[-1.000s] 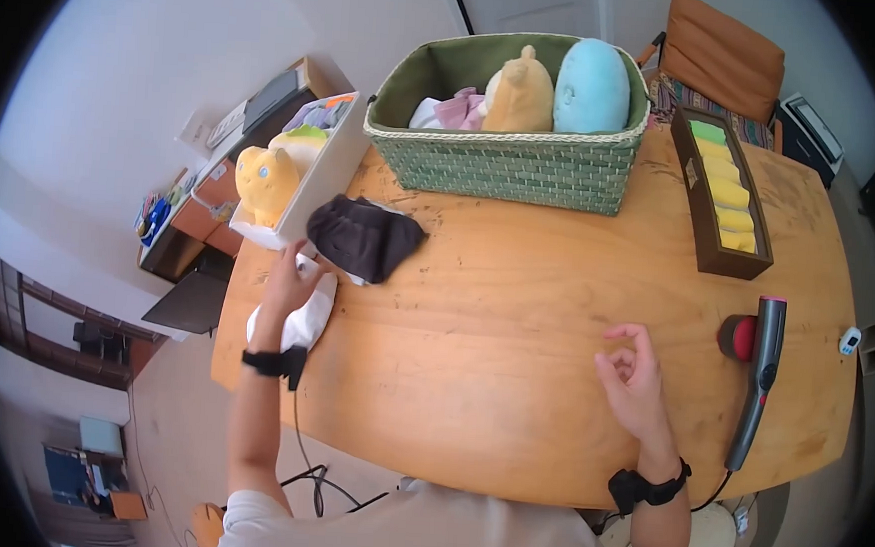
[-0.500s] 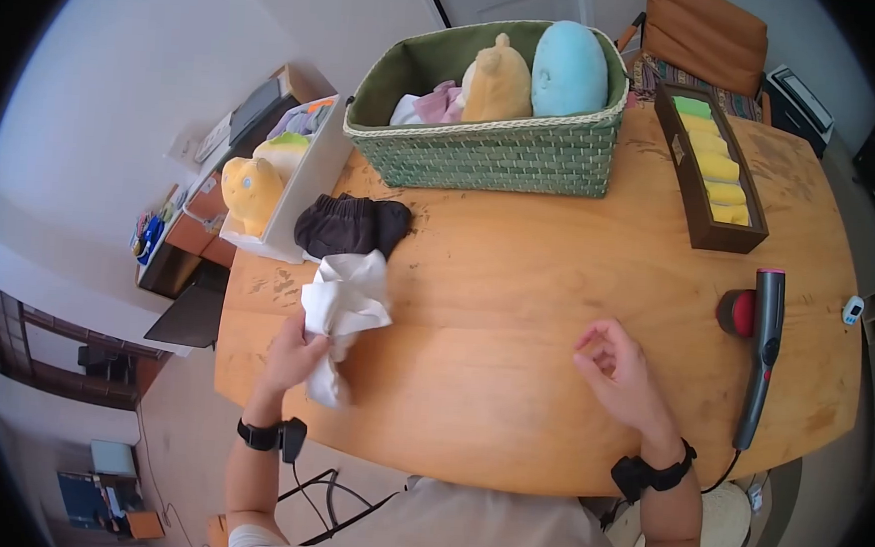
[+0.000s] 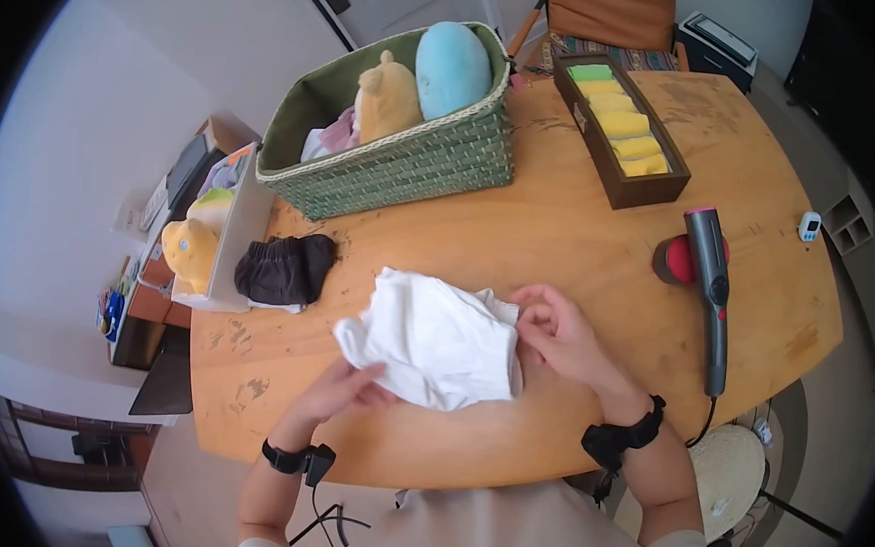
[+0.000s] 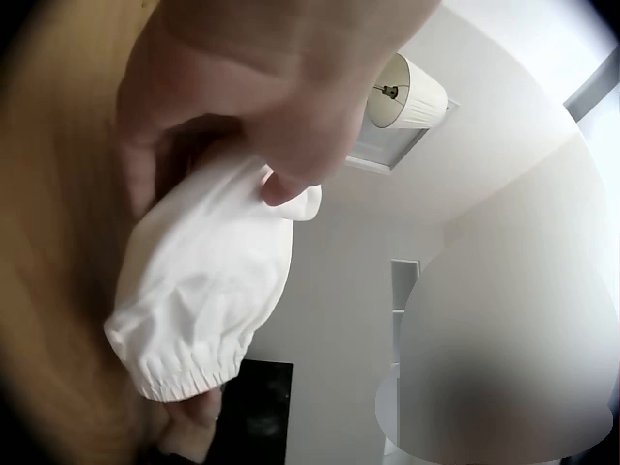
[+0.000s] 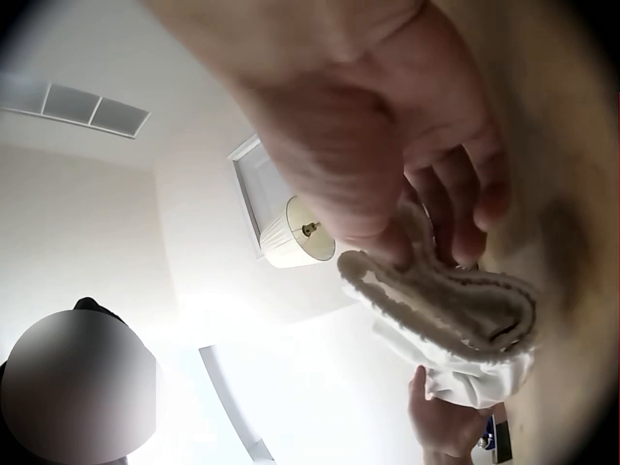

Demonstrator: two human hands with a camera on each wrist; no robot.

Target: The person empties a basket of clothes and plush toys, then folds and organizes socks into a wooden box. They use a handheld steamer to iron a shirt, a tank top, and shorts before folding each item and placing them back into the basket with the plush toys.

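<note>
A small white garment [image 3: 433, 343] with a gathered elastic edge is stretched between both hands over the near middle of the table. My left hand [image 3: 342, 393] pinches its near left side, thumb on top and fingers beneath; the left wrist view shows the cloth [image 4: 208, 271] hanging from that grip. At the garment's right end my right hand [image 3: 569, 342] holds the edge between thumb and fingers. The right wrist view looks into the open band [image 5: 480, 383]. A dark garment [image 3: 283, 266] lies bunched to the left, beyond the left hand.
A white box [image 3: 240, 231] with a yellow plush toy [image 3: 190, 251] stands at the left. Behind is a green woven basket [image 3: 403, 181] holding plush toys. A brown box [image 3: 623, 195] of yellow and green rolled cloths and a corded grey device [image 3: 711, 300] are at the right.
My left hand has lifted the white garment from the table's left side and brought it to the middle. My right hand has moved left and taken its edge. The head view has turned right.
</note>
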